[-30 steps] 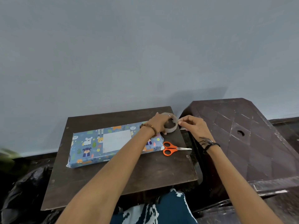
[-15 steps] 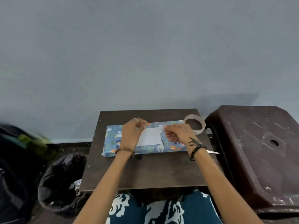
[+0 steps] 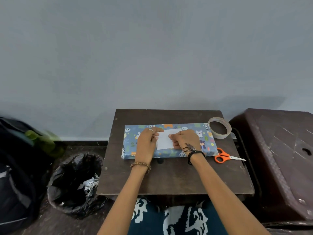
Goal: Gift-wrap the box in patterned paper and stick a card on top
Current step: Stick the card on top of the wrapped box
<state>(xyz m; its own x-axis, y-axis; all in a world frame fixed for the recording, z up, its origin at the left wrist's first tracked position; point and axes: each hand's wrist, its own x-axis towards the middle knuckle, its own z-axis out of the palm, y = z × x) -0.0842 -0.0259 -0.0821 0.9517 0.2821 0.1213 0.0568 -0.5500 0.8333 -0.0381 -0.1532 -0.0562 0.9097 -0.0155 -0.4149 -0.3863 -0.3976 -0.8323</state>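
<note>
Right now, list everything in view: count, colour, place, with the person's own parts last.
wrapped box: one, blue animal-patterned paper, on the table's far half.
card: one, white, on top of the box between the hands.
tape roll: one, clear, at the box's far right corner.
scissors: one, orange handles, right of the box.
table: one, dark brown, centre.
bin bag: one, black, on the floor to the left.
plastic stool: one, dark brown, right.
backpack: one, dark, far left.
left hand: on the card's left edge.
right hand: fingers curled at the card's right edge.
</note>
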